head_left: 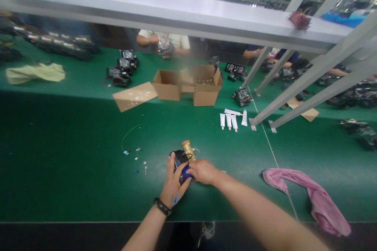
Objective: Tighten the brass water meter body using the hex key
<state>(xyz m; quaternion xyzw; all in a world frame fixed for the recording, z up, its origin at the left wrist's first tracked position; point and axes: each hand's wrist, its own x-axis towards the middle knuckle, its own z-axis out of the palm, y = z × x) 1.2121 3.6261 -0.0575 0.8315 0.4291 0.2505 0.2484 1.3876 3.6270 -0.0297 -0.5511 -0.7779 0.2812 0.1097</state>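
Observation:
My left hand (pixel 173 182) grips a small black device (pixel 178 159) with a brass fitting (pixel 187 149) sticking out of its far end, resting on the green table (pixel 73 157). My right hand (pixel 203 171) lies on the device from the right, its fingers pressing on a blue part (pixel 186 171) at the near end. A black band sits on my left wrist. A thin green wire (pixel 129 135) and a few small loose bits (pixel 138 157) lie just left of the device.
Two open cardboard boxes (pixel 188 84) and a flat cardboard sheet (pixel 134 96) stand further back. Several white tubes (pixel 232 119) lie right of centre. A pink cloth (pixel 309 196) lies at the right front, a yellow cloth (pixel 35 72) far left. Grey frame struts (pixel 309 82) slant down at right. Other people work across the table.

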